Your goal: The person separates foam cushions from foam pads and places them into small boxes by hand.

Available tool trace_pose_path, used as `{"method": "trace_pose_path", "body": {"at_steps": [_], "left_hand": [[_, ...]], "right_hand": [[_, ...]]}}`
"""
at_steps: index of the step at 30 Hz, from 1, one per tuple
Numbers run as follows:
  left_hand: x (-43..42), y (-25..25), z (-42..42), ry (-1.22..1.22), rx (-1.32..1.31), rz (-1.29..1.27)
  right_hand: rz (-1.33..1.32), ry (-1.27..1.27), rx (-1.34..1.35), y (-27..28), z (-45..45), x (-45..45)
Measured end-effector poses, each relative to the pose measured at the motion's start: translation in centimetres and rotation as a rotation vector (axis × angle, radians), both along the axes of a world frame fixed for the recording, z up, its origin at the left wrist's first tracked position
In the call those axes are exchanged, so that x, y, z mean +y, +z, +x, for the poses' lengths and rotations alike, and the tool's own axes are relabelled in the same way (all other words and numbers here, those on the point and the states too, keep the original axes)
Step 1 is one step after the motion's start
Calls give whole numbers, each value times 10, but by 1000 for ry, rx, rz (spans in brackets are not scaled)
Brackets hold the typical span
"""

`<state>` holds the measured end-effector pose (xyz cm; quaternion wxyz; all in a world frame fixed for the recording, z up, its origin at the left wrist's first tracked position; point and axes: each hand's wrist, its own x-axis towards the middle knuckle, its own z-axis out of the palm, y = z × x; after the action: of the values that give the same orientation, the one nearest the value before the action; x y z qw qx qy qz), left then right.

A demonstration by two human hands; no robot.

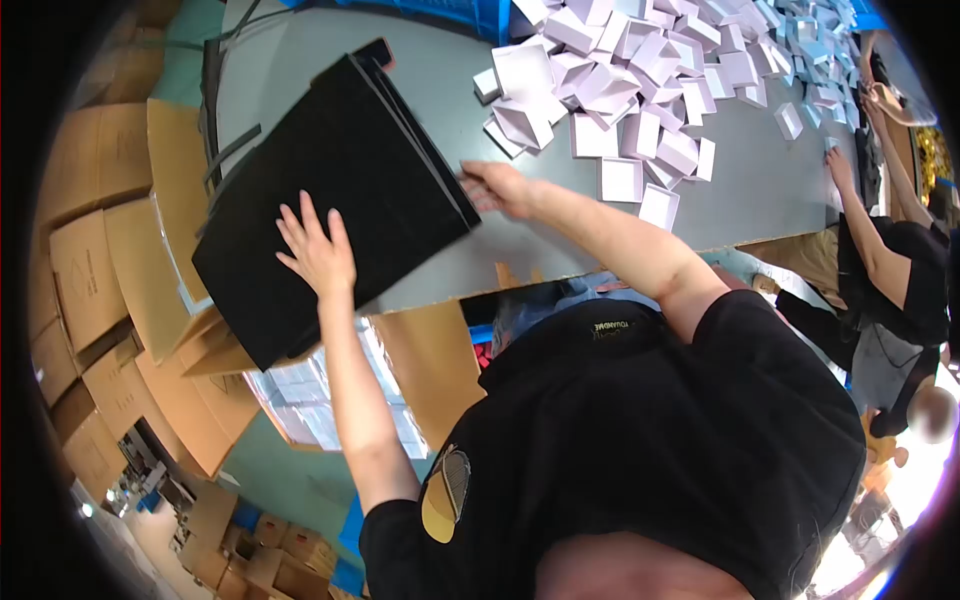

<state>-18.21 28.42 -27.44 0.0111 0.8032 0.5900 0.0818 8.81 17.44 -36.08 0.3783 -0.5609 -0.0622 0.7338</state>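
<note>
A large black box-like object (330, 190) lies aslant over the left end of the grey table, with its left part reaching past the table's front edge. My left hand (320, 250) rests flat on its black top, fingers spread and holding nothing. At the right-hand edge of the black object is my right hand (500, 190), fingers loosely bent and partly stretched toward it. I see nothing between those fingers, though their tips are blurred against the edge. A narrow gap runs along that edge. What lies inside or under the black object is hidden.
Many small white open boxes (620, 180) are heaped on the grey table (400, 285), with pale blue ones (805, 55) farther right. A blue crate (440, 14) stands behind. Cardboard cartons (90, 265) are stacked at left. Another person (885, 260) works at far right.
</note>
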Motion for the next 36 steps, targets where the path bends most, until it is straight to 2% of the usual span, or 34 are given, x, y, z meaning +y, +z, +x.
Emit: {"method": "trace_pose_path", "body": {"at_steps": [2,5,7,8,9,10,13,14,17,21,22,25,26,29,30,33,36], "left_hand": [[3,11,7,59,11,-63],[-10,20,35,51,-39,52],[-23,21,65,8,-98,76],[-26,7,72,19,-94,28],[-30,-13,76,52,69,24],[-33,-12,80,67,44,20],[-32,-9,77,58,-29,-17],[-31,-8,74,49,-56,-38],[-29,-10,75,58,-66,-41],[-31,-8,77,67,-47,-38],[-32,-9,77,66,-43,-30],[-31,-12,78,63,-46,-3],[-32,-13,77,64,-48,4],[-32,-16,77,71,-59,24],[-33,-16,77,58,-64,29],[-33,-15,79,63,-66,18],[-33,-14,79,63,-86,5]], "right_hand": [[17,22,-119,11,7,2],[-51,17,-7,28,18,-17],[10,46,104,32,17,-32],[68,78,117,47,16,-37],[125,106,134,58,12,-42],[106,42,7,64,5,-41],[304,175,-291,56,8,-21],[217,82,-377,77,11,-16],[208,79,-319,67,1,-6],[203,180,-474,85,-5,5],[161,180,-414,83,-1,12],[164,407,-515,87,0,21],[188,401,-607,82,-9,24],[139,372,-650,88,-28,19],[102,291,-534,90,-29,18],[202,98,-385,62,-35,10],[255,-2,-381,38,-41,7]]}}
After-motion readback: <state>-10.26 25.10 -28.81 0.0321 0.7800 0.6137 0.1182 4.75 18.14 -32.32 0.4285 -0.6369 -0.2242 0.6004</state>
